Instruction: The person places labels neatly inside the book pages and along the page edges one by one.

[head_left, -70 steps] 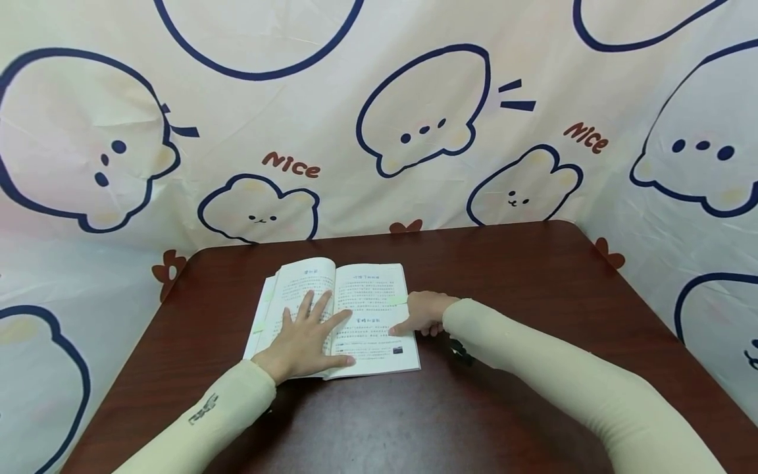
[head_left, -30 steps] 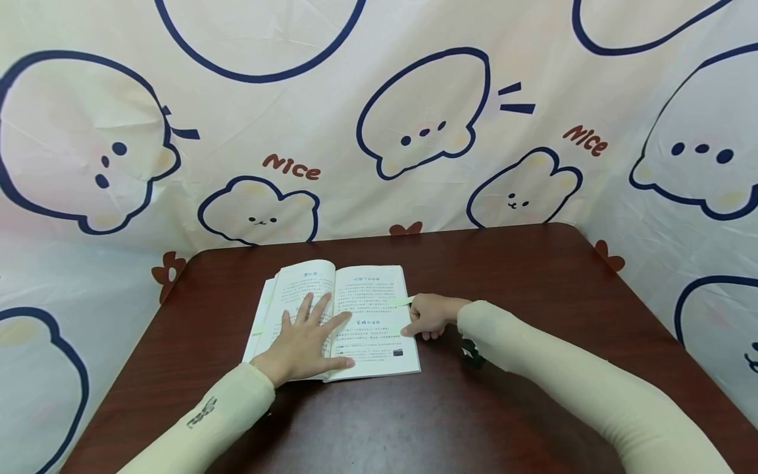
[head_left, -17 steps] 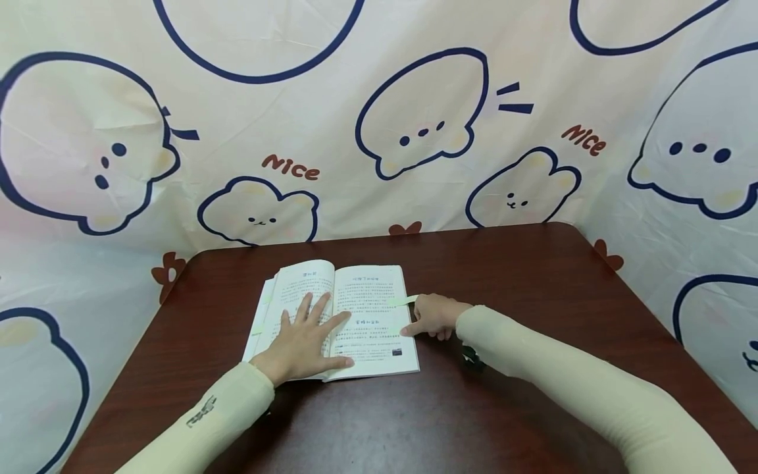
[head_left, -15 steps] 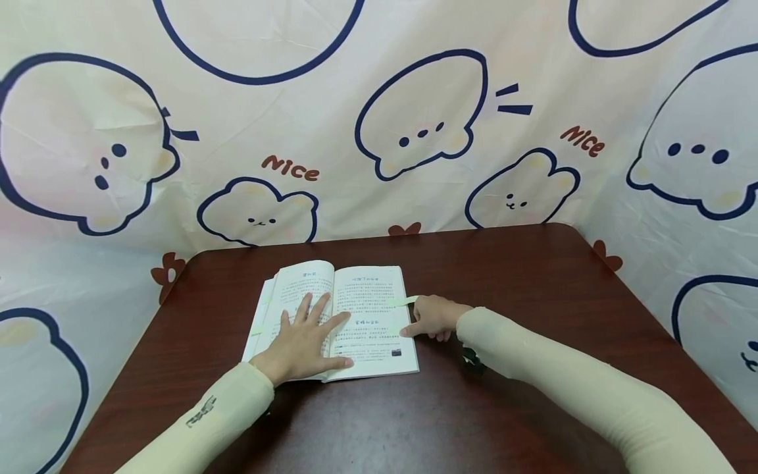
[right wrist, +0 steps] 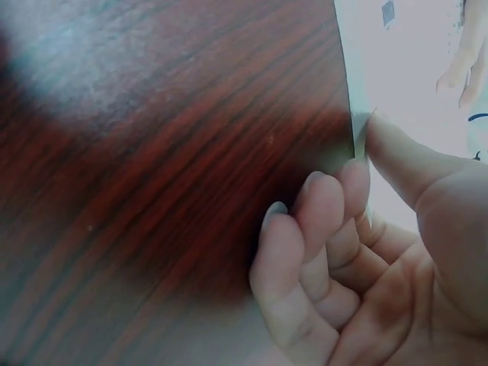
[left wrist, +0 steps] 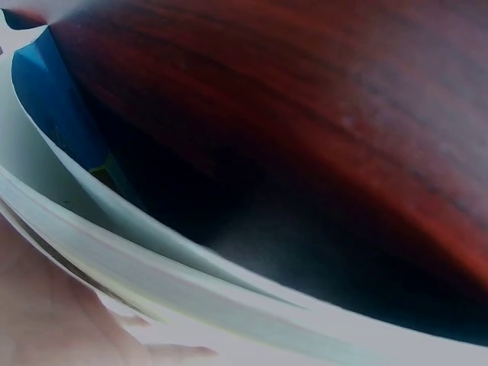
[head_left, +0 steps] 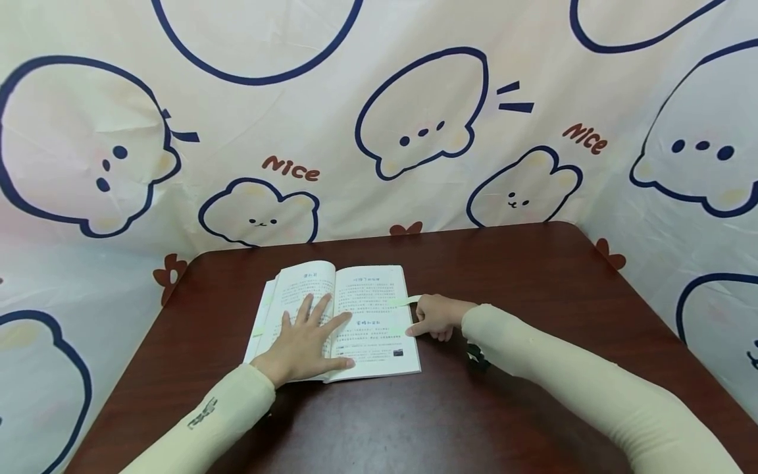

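An open book (head_left: 370, 359) with printed text lies on the table. My left hand (head_left: 302, 345) rests flat across its pages with fingers spread. In the left wrist view, the thick page edges (left wrist: 175, 282) curve over that hand (left wrist: 61, 313). My right hand (head_left: 436, 317) is at the book's right edge, fingers curled. Its thumb and index finger pinch a pale green sticky tab (head_left: 399, 331) at the page edge. Above it another pale green sticky tab (head_left: 408, 300) sticks out past the edge. In the right wrist view, the thumb (right wrist: 404, 156) meets the fingertip at the edge.
The dark wooden table (head_left: 521, 263) runs back to a cream cloth backdrop (head_left: 331, 118) with cartoon outlines. More pale green tabs (head_left: 257, 334) show along the book's left side. A blue cover part (left wrist: 57, 99) shows under the pages.
My right hand has slid rightward from the page onto its edge, uncovering the lower tab. The upper tab now shows projecting past the page. My left hand has stayed put.
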